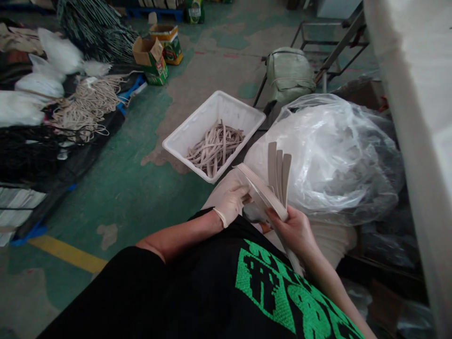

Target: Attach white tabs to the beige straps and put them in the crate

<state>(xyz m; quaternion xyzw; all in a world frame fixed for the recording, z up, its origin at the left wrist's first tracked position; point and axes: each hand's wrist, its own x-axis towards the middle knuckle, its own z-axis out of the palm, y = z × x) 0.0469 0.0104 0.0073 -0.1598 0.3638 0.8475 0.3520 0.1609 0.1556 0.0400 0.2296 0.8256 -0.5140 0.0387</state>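
While our right hand (296, 230) clamps its fingers on a sheaf of flat pale strips (279, 174), before our black shirt (194, 273), our gloved left hand (231, 205) curls beside them, its grip unclear to us; beyond: one white bin (226, 106), containing tangled bands (217, 146); one clear plastic bag (328, 155).

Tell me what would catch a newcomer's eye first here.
A big, bulging plastic bag sits right of centre. Left of it, a white tub holds tangled beige strips, and nearer the viewer the right hand grips a fan of flat bands.
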